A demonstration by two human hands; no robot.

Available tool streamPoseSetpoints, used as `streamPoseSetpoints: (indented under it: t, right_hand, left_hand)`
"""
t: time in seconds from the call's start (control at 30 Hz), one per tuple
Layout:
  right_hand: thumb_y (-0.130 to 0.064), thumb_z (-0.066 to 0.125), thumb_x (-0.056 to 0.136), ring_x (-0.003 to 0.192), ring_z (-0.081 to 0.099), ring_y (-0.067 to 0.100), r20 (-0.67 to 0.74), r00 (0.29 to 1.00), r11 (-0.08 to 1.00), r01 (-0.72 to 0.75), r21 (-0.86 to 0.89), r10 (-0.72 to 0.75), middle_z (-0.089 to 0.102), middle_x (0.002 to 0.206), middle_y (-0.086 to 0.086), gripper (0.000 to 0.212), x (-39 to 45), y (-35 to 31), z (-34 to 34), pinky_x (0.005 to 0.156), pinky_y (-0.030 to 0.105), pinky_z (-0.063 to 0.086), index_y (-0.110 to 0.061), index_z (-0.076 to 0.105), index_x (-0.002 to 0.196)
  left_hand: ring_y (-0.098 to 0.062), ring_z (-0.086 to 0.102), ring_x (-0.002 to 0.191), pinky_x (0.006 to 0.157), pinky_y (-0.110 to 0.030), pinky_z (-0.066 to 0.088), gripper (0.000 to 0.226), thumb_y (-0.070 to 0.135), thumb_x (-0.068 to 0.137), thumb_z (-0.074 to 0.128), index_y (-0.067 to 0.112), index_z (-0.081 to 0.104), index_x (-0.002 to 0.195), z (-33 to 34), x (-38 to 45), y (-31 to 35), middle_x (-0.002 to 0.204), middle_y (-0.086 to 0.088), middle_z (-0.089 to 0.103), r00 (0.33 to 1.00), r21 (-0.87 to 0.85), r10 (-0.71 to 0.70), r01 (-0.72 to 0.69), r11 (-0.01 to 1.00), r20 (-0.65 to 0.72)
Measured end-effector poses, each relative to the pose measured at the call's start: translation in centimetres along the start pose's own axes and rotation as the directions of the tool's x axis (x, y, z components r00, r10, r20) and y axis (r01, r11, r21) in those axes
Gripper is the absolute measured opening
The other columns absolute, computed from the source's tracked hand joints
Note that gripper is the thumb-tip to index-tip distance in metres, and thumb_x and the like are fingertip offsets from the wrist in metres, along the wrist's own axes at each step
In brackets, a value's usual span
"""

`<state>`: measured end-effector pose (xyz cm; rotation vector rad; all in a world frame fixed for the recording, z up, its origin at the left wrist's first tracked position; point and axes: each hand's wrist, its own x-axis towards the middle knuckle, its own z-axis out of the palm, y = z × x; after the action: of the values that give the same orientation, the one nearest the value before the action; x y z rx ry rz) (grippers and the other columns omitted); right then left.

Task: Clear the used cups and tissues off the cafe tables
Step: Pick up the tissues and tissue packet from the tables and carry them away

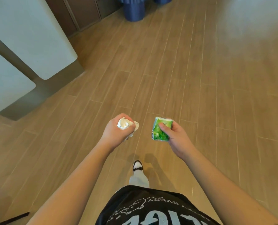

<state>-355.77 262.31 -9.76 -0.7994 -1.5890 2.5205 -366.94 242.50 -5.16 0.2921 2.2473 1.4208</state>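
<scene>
My left hand (117, 131) is closed around a wad of crumpled white tissues (124, 123), with bits sticking out past the fingers. My right hand (175, 135) grips a small green tissue packet (161, 131), thumb across its front. Both hands are held out in front of me at waist height over the wooden floor. No cups are in sight.
Pale green tabletops (29, 33) with a dark base stand at the left. A blue pleated cloth or stand (134, 9) sits at the far top by a dark cabinet (84, 12). Wood-plank floor (200, 78) spreads ahead and right. My shoe (138, 165) shows below.
</scene>
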Motion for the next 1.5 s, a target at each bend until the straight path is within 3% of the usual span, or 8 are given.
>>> streamPoseSetpoints:
  t: [0.07,0.2,0.4,0.7,0.97,1.1,1.37,1.5]
  right_hand:
    - [-0.018,0.065,0.094,0.093,0.072,0.017,-0.012,1.0,1.0,0.003,-0.016,-0.003,0.075,0.1,0.003,0.022,3.3,-0.9,0.4,0.084,0.038,0.059,-0.016,0.065,0.116]
    - [-0.018,0.066,0.094,0.09,0.072,0.016,-0.011,1.0,0.998,0.02,-0.067,-0.021,0.075,0.097,0.002,0.02,10.4,-3.7,2.1,0.078,0.034,0.059,-0.016,0.066,0.114]
    - [-0.033,0.072,0.081,0.091,0.072,0.016,-0.027,0.999,0.994,0.026,-0.107,-0.029,0.075,0.096,0.0,0.033,19.7,-8.7,4.5,0.078,0.032,0.058,-0.021,0.068,0.112]
    - [-0.034,0.072,0.08,0.09,0.072,0.014,-0.055,0.997,0.996,0.053,-0.072,-0.057,0.076,0.096,-0.002,0.041,31.8,-15.4,4.0,0.075,0.028,0.057,-0.02,0.065,0.118]
    - [-0.031,0.073,0.081,0.093,0.073,0.014,-0.038,0.995,0.995,0.088,-0.038,-0.089,0.076,0.099,0.0,0.034,46.3,-22.9,1.9,0.077,0.029,0.057,-0.02,0.068,0.113]
    - [-0.021,0.069,0.091,0.093,0.073,0.015,-0.002,0.994,0.994,0.11,-0.026,-0.11,0.076,0.099,0.0,0.025,53.6,-28.7,0.7,0.076,0.028,0.058,-0.018,0.067,0.116]
    - [-0.026,0.073,0.089,0.091,0.072,0.017,0.082,0.975,0.978,0.209,-0.024,-0.206,0.075,0.097,0.002,0.017,65.5,-38.4,1.2,0.08,0.036,0.059,-0.027,0.072,0.106]
    - [-0.032,0.073,0.085,0.096,0.071,0.02,0.1,0.971,0.97,0.227,-0.081,-0.219,0.075,0.102,0.003,0.019,71.1,-41.5,2.1,0.089,0.045,0.058,-0.032,0.074,0.104]
  left_hand:
    - [-0.007,0.062,0.053,0.047,-0.02,0.046,0.02,0.016,0.084,0.076,0.03,0.065,0.076,-0.3,3.4,0.4,0.072,0.007,0.071,1.0,-0.004,0.019,-0.019,1.0,0.005]
    - [-0.008,0.061,0.052,0.047,-0.018,0.046,0.019,0.014,0.085,0.075,0.028,0.065,0.077,-1.4,11.1,1.4,0.069,0.008,0.07,0.999,-0.043,0.031,-0.031,0.999,0.009]
    - [-0.01,0.06,0.051,0.046,-0.02,0.045,0.017,0.015,0.086,0.074,0.026,0.065,0.078,-4.5,22.2,4.1,0.066,0.003,0.07,0.999,-0.056,0.031,-0.029,0.998,0.044]
    - [-0.011,0.059,0.052,0.048,-0.022,0.046,0.015,0.019,0.084,0.072,0.029,0.064,0.077,-5.7,36.0,8.4,0.067,0.001,0.071,0.997,-0.068,0.053,-0.048,0.997,0.063]
    - [-0.012,0.06,0.05,0.046,-0.022,0.046,0.014,0.021,0.082,0.073,0.031,0.064,0.075,-4.1,50.5,14.6,0.065,0.002,0.07,0.995,-0.06,0.1,-0.1,0.993,-0.009]
    - [-0.012,0.06,0.051,0.045,-0.023,0.045,0.007,0.028,0.076,0.07,0.032,0.064,0.076,-3.3,57.0,19.5,0.064,0.002,0.07,0.993,-0.064,0.107,-0.11,0.992,-0.048]
    - [-0.008,0.063,0.053,0.048,-0.019,0.048,0.008,0.026,0.078,0.073,0.029,0.066,0.078,-3.9,68.8,25.9,0.067,0.005,0.07,0.976,-0.041,0.19,-0.195,0.98,-0.105]
    - [-0.006,0.063,0.053,0.049,-0.018,0.048,0.007,0.026,0.078,0.072,0.029,0.066,0.078,-4.8,74.7,27.5,0.069,0.005,0.071,0.974,-0.077,0.199,-0.207,0.975,-0.108]
